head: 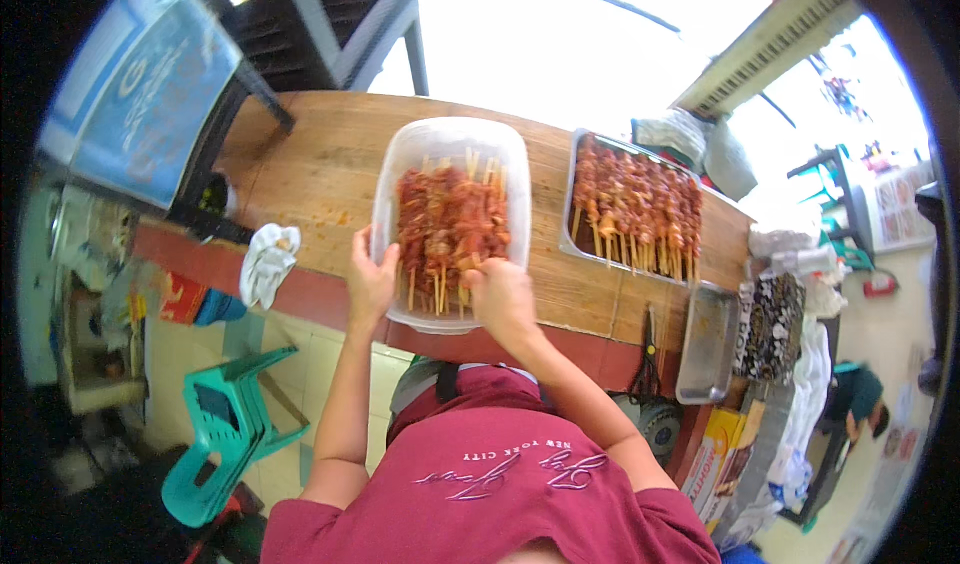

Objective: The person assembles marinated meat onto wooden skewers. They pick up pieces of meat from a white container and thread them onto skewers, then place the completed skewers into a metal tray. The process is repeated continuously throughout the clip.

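Note:
A translucent plastic tub (pixel 386 189) stands on the wooden table before me, near its front edge. Inside it lie several skewers of reddish raw-looking meat (pixel 435 219), their bare stick ends pointing both toward and away from me. My left hand (pixel 370 279) grips the tub's left wall, thumb over the rim. Over the tub's near right corner, my right hand (pixel 504 297) is closed around the near end of a meat skewer; motion blurs the fingers. To the right, a metal tray (pixel 568 222) holds more meat skewers (pixel 637 204) in a row, sticks toward me.
Black-handled scissors (pixel 648 354) lie at the table's front edge, beside a second metal tray (pixel 709 339). A white cloth (pixel 268 264) hangs over the edge at left. Stacked green plastic chairs (pixel 225 421) stand left on the floor. A person (pixel 859 399) bends at far right.

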